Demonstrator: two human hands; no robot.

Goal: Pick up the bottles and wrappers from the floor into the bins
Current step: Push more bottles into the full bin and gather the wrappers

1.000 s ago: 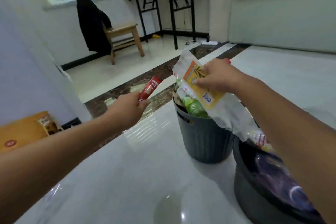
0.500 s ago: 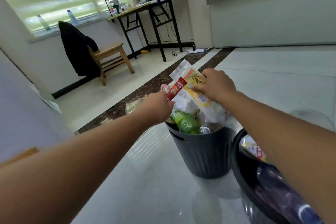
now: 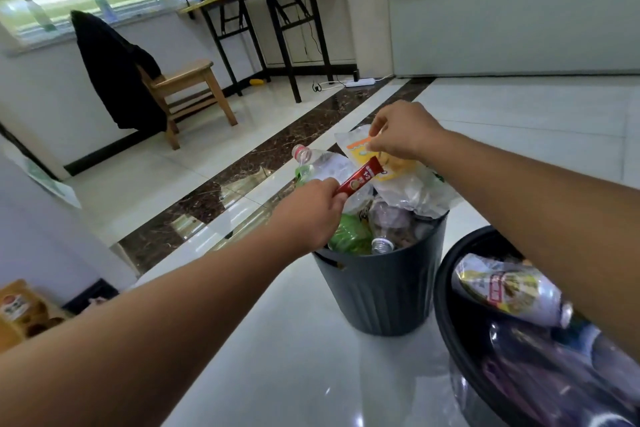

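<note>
**Wrappers at the bin mouth, not yet let go**

Pinching a red sachet (image 3: 360,179) by its lower end in the left hand (image 3: 313,210), centre of the frame, tip slanting up and right over the grey bin (image 3: 384,288). Holding, as far as can be told, the top edge of a clear packet (image 3: 408,191) between thumb and curled fingers of the right hand (image 3: 401,132), just above the sachet. Narrow grip on both.

Against a second ago: sachet brought in from well left of the bin to lie across the front of the packet. Right hand shifted from flat across the packet's label up to its top edge, with the packet's bulk now resting on the heap of bottles (image 3: 322,163) and sagging over the right of the rim.

Meaning for the job: both wrappers off the floor and at the drop point, needing only release. Likely trouble: heap already above the rim, so a slide-off possible. Black bin (image 3: 446,305) at lower right, also holding rubbish, as an alternative.
</note>
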